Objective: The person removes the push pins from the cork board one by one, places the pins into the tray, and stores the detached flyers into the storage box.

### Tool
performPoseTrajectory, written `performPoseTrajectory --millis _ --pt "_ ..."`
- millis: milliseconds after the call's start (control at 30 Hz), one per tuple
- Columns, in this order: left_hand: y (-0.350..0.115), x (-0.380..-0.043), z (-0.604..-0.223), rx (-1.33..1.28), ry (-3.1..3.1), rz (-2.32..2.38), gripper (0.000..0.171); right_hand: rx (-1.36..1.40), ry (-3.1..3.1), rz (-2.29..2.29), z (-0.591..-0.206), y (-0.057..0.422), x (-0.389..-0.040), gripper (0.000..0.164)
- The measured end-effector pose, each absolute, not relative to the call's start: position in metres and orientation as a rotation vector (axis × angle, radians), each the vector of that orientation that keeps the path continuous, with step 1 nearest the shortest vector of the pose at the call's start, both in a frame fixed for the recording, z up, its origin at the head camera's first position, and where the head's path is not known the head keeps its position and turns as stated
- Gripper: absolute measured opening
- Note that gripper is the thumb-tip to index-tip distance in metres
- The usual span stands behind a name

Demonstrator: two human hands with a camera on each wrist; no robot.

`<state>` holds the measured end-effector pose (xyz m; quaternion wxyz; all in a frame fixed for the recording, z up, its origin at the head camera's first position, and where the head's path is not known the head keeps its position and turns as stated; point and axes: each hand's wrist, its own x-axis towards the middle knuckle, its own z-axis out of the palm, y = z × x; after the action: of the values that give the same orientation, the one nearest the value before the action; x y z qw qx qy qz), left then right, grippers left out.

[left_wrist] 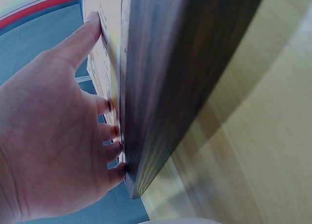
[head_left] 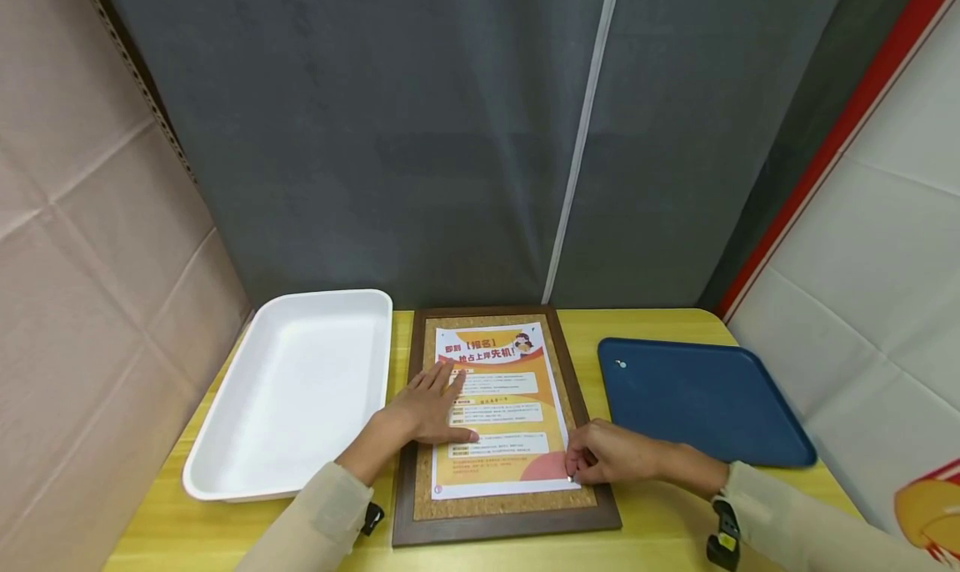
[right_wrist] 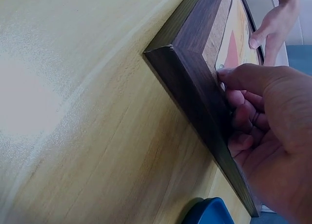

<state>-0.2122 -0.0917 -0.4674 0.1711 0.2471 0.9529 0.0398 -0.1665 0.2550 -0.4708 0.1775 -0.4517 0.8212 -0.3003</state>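
Observation:
A printed orange and white poster (head_left: 510, 423) lies on a cork board (head_left: 495, 508) with a dark wooden frame (head_left: 507, 522). My left hand (head_left: 429, 409) rests on the poster's left side, fingers straight and spread, thumb toward the middle. At the poster's lower right corner, my right hand (head_left: 611, 451) pinches a small pushpin (right_wrist: 221, 67) between thumb and forefinger, its other fingers curled beneath. The pin's point is hidden. Small dark marks show at both upper corners of the sheet.
Left of the board stands a white tray (head_left: 300, 388) with raised walls. A dark blue tray (head_left: 697, 405) lies to the right, with small shiny pins (head_left: 620, 363) near its upper left corner. Behind the yellow wooden table (head_left: 652, 514) hangs a grey curtain (head_left: 390, 138).

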Motion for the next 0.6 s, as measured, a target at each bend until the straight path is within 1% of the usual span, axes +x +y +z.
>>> performPoseTrajectory --millis 300,600 --pt "-0.0922 -0.2128 -0.4667 0.701 2.703 0.107 0.111 -1.279 2.315 -0.868 -0.4723 0.2552 -0.1676 0.013" --pt "-0.0923 -0.2122 -0.4655 0.702 2.703 0.113 0.111 -1.278 2.294 -0.859 -0.4712 0.2555 -0.1688 0.008"
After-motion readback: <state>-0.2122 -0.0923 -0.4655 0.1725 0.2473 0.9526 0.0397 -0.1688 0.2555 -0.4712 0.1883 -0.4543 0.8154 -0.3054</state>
